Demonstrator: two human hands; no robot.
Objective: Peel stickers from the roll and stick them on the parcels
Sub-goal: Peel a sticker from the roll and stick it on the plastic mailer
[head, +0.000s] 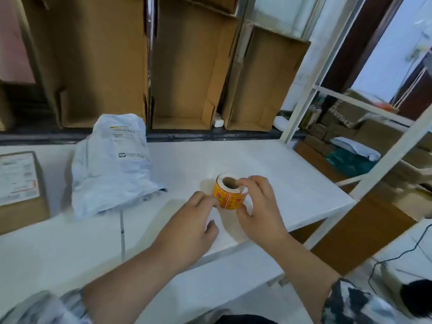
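Note:
A roll of orange and red stickers with a brown cardboard core stands on the white table. My right hand grips the roll from the right, fingers over its top rim and thumb low on its side. My left hand touches the roll's left side with a fingertip, the other fingers loosely curled. A crumpled grey-white plastic mailer parcel lies to the left of the roll. A brown box parcel with a white shipping label sits at the far left edge.
Upright open cardboard boxes line the back behind the table. A white metal shelf frame rises at the right, with stacked cartons beyond it. A black cable runs over the floor at the lower right. The table's right edge is close to the roll.

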